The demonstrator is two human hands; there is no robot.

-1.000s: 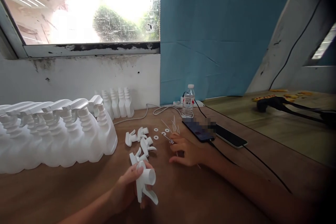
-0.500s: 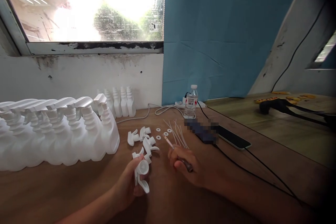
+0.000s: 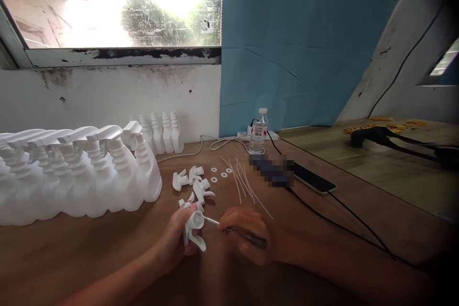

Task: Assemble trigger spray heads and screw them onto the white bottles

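My left hand (image 3: 175,236) is wrapped round a white trigger spray head (image 3: 195,236), with its round open collar turned to the right and its trigger hanging down. In my right hand (image 3: 247,232) is a slim screwdriver (image 3: 253,238) with a dark handle and a thin metal shaft. Its tip is at the rim of the collar; I cannot tell how far inside it reaches. Just beyond my left hand lie several more spray heads (image 3: 202,190) in a loose group. Several small white ring washers (image 3: 224,175) and thin white tubes (image 3: 237,179) lie to their right.
White spray bottles (image 3: 118,177) stand in a packed group at left, several topped with heads. More bottles (image 3: 167,134) stand by the wall. A water bottle (image 3: 257,138), a phone (image 3: 313,178), black cables (image 3: 333,217) and a white cord (image 3: 190,153) are at the back and right.
My right hand has brought the screwdriver left and down, so its tip now meets the spray head's collar. My left hand still holds the head. The view has shifted slightly.
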